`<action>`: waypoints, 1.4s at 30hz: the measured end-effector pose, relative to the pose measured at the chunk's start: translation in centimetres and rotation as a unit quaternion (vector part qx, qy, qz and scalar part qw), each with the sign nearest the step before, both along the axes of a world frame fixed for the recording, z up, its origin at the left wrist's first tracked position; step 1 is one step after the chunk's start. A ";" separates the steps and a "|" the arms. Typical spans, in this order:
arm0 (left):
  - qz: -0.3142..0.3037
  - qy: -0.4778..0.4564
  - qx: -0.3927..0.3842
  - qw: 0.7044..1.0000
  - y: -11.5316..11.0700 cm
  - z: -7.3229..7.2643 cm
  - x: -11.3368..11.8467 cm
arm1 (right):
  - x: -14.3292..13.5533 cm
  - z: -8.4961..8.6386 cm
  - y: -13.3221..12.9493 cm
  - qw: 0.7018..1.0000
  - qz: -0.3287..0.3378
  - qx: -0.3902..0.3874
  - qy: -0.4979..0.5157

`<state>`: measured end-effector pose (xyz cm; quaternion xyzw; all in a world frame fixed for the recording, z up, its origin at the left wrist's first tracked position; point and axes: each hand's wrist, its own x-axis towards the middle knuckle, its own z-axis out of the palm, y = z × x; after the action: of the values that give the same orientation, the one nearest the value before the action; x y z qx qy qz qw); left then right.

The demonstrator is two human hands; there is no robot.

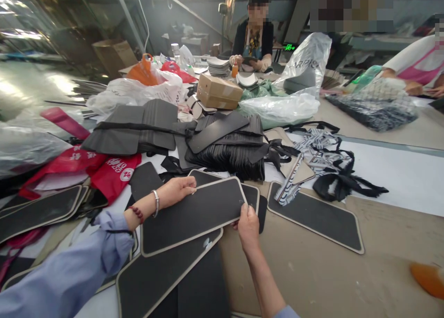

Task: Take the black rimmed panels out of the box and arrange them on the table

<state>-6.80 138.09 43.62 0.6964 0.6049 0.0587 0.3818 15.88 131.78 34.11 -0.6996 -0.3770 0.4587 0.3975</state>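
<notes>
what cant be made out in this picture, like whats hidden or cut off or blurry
Head view: some fingers of the right hand, hidden behind the held board.
Head view: the upper part of the lower board, covered by the held board.
Head view: what the orange thing is, blurred and cut off by the right edge.
Head view: the inside of the cardboard box, hidden by its own sides.

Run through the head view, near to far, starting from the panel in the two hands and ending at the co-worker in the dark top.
Light-edged dark panel in the left hand and right hand → bundle of black strips → cardboard box → co-worker.
</notes>
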 end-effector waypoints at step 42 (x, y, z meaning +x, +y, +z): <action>-0.286 0.068 0.523 0.800 -8.6 1.6 3.9 | 7.0 6.6 -5.8 0.875 0.191 0.347 -0.280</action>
<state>-2.87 129.53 45.18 0.9336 0.2805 0.2069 -0.0825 22.92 126.03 40.75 -0.5303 -0.7336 0.1504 0.3974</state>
